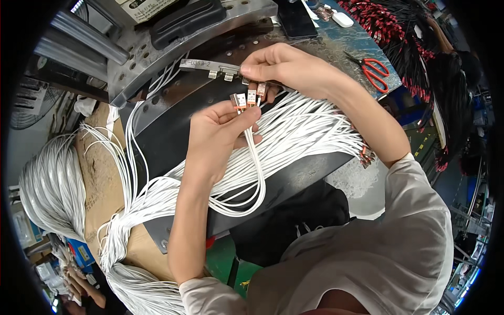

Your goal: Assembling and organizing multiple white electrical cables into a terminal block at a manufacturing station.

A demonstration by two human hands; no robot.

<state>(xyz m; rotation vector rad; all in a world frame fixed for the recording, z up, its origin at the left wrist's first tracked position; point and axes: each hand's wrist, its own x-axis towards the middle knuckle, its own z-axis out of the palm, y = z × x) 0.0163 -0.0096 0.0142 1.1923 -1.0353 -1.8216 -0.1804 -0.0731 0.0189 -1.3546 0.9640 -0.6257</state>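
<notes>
My left hand (218, 128) is closed around white cables just below their USB plugs (252, 96). Three metal plugs with orange-red bases stand side by side above my thumb, and their cables loop down below the hand. My right hand (283, 65) pinches the right end of a narrow metal bar (202, 64), which has small metal shells along its lower edge. The bar is just above the plugs; whether the rightmost plug touches it, I cannot tell. Some right-hand fingertips are hidden behind the bar and plugs. A large bundle of white cables (310, 123) lies under both hands.
A steel press frame (247, 16) stands at the back. Red-handled scissors (374, 73) and a black phone (295, 20) lie on the blue table at the back right. Coiled cables (52, 184) sit at the left. Black cables with red ends (378, 31) lie beyond.
</notes>
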